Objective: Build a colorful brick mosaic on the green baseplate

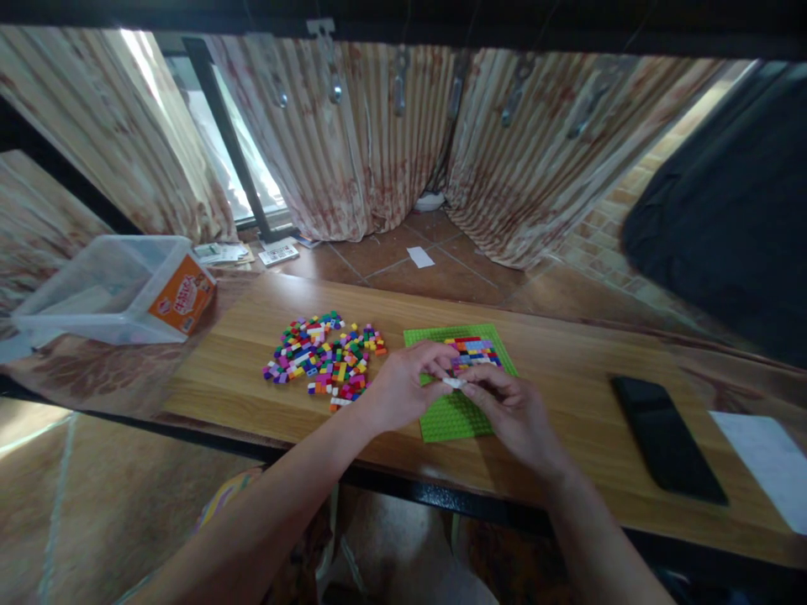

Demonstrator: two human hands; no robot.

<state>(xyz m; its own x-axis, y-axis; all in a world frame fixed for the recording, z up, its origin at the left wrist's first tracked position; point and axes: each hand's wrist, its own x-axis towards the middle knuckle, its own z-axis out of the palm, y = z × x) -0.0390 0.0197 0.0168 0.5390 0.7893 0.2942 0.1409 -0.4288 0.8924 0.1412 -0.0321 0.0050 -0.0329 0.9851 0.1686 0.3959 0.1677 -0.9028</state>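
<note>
Over a green studded baseplate (450,423), my left hand (407,382) and my right hand (514,412) meet at a small white toy brick (452,382). Fingertips of both hands pinch it, one hand from each side. Behind the fingers, rows of coloured bricks (482,346) are set on the far part of the baseplate; my hands hide some of them. To the left of my left hand, a loose pile of small multicoloured bricks (340,370) is spread over the wooden table.
A clear plastic bin (88,315) with an orange label stands at the left end. On the right lie a black phone-like slab (668,441) and a white paper sheet (766,462). The wooden table (233,378) has a dark front edge. Patterned curtains (353,143) hang behind.
</note>
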